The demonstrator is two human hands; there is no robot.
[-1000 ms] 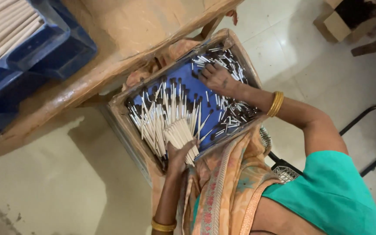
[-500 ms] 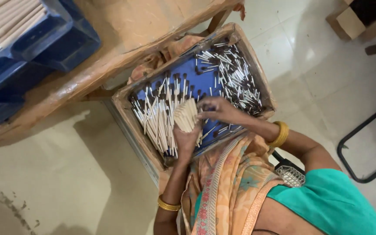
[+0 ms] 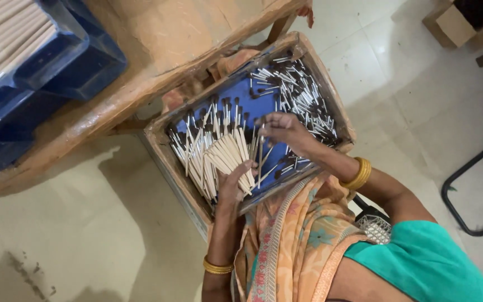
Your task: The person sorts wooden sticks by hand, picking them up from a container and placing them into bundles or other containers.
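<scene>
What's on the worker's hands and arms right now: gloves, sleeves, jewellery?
Both hands are bare, no gloves. The left hand has a thin gold bangle at the wrist. The right hand has a thicker gold bangle. Forearms are uncovered; a short teal sleeve covers the right upper arm, with an orange patterned drape beside it.

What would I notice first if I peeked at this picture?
A wooden tray lined in blue, on the person's lap, full of pale sticks with dark tips. The left hand holds a fanned bundle of sticks at the tray's near edge, and the right hand lifts a few sticks beside it. Blue crates sit on the wooden bench, upper left.
</scene>
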